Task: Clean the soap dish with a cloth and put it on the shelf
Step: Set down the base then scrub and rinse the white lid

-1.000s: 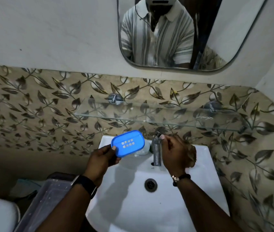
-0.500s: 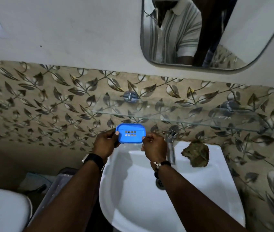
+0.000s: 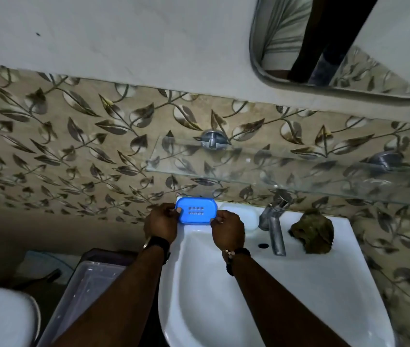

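Note:
The blue soap dish, oval with rows of small holes, is held level over the sink's back left corner. My left hand grips its left end and my right hand grips its right end. A crumpled brown cloth lies on the sink rim to the right of the tap, with neither hand on it. The glass shelf is fixed to the leaf-patterned wall, above the dish and reaching to the right.
The white sink fills the lower middle, with a metal tap at its back. A white soap bar sits beside the tap. A clear plastic bin stands to the left, and a mirror hangs above right.
My right hand left the tap and cloth, which now lies on the sink rim, and took the dish's right end. Both hands have held the dish since; the view shifted left.

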Available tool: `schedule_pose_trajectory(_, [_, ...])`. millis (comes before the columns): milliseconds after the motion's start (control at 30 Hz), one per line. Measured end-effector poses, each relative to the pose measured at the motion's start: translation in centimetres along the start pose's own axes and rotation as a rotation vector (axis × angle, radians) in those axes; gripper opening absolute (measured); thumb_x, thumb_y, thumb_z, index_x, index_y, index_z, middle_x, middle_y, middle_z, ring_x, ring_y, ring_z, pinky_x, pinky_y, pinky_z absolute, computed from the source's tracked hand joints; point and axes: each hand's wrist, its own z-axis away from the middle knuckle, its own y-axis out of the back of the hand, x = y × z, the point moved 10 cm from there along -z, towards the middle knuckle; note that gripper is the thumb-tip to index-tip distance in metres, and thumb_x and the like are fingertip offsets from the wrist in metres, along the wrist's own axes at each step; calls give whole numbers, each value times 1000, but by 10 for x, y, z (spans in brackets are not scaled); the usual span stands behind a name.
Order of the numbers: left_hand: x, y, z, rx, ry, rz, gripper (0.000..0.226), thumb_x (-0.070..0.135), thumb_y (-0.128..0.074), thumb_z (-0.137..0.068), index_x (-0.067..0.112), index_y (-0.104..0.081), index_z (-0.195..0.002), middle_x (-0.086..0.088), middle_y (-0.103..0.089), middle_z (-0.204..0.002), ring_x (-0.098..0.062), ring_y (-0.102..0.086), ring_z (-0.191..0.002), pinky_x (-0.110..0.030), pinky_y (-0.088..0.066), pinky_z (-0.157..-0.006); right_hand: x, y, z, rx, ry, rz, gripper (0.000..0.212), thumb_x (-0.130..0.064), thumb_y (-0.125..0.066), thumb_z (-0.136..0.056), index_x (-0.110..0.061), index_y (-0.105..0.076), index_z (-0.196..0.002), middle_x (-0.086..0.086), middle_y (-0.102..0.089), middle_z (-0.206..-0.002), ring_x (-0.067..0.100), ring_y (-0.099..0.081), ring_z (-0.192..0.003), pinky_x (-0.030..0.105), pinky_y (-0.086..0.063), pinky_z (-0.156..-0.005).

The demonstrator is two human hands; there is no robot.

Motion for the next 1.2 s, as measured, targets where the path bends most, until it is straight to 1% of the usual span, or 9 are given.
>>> schedule_pose_trajectory(100, [-5, -3, -3, 17, -18, -44, 25, 29, -75, -89, 12, -79, -106, -18, -77, -107, -39, -69, -103, -37, -51, -86, -3, -4, -3, 9, 26, 80, 22, -18, -69, -90, -7, -75, -108, 12, -71, -109, 29, -67, -103, 22, -43, -80])
schedule_pose_trajectory(300, [-12, -6, -3, 52, -25, 7, 31, 34, -75, -88, 11, -76, -110, -13, -74, -100, -36, -68, -97, -39, -53, -87, -11, -7, 1, 26, 134, 297, 26, -28, -63, -95, -9, -69, -111, 13, -59, -111, 32, -63, -99, 35, -49, -82])
schedule_pose_trajectory(533, [-6, -9, 3, 72, -58, -20, 39, 39, -70, -91, 6, -70, -111, -18, -68, -103, -39, -65, -99, -44, -51, -88, 5, 34, 16, 311, 194, 30, 17, -4, -69, -88, -3, -73, -105, 15, -69, -97, 34, -67, -93, 37, -50, -81])
schedule_pose_trajectory(700, [36, -3, 46, 246, -340, -121, 32, 35, -58, -91, 10, -70, -106, -18, -63, -101, -36, -58, -94, -42, -46, -82, 59, 69, 26, 501, -50, -195, 15, -16, -64, -91, -9, -75, -84, 10, -75, -86, 31, -70, -85, 32, -50, -74])
schedule_pose_trajectory(800, [75, -47, 83, 75, -626, -250, 16, 20, -59, -91, 13, -74, -95, -12, -68, -90, -36, -63, -84, -41, -48, -74, 95, 50, 16, 437, -215, -282, 32, -47, -60, -86, -17, -72, -84, 5, -75, -83, 30, -70, -82, 35, -55, -74])
schedule_pose_trajectory(900, [95, -88, 107, -73, -784, -444, 27, 20, -56, -90, 15, -77, -105, -7, -71, -90, -36, -66, -82, -40, -54, -68, 119, 30, 13, 444, -388, -390, 45, -72, -50, -69, -32, -59, -89, 2, -75, -91, 30, -73, -83, 47, -60, -77])
schedule_pose_trajectory(1000, [106, -108, 115, -145, -865, -598, 35, 18, -78, -77, 18, -77, -112, -4, -70, -88, -33, -66, -79, -38, -52, -63, 106, 36, 23, 433, -452, -403, 36, -57, -64, -82, -24, -64, -96, 7, -76, -93, 31, -73, -87, 46, -59, -84])
schedule_pose_trajectory(1133, [106, -117, 108, -155, -872, -723, 34, 13, -84, -66, 19, -79, -98, -3, -68, -84, -34, -65, -82, -38, -48, -63, 147, 7, -5, 329, -497, -415, 80, -83, -35, -66, -15, -73, -84, 4, -77, -83, 30, -74, -77, 46, -62, -78])
schedule_pose_trajectory(1200, [107, -120, 107, -155, -891, -773, 25, 11, -80, -64, 20, -78, -87, -3, -66, -80, -33, -63, -83, -37, -46, -62, 150, 3, -15, 235, -521, -382, 81, -78, -34, -73, -8, -72, -90, 12, -76, -92, 35, -74, -85, 49, -61, -81])
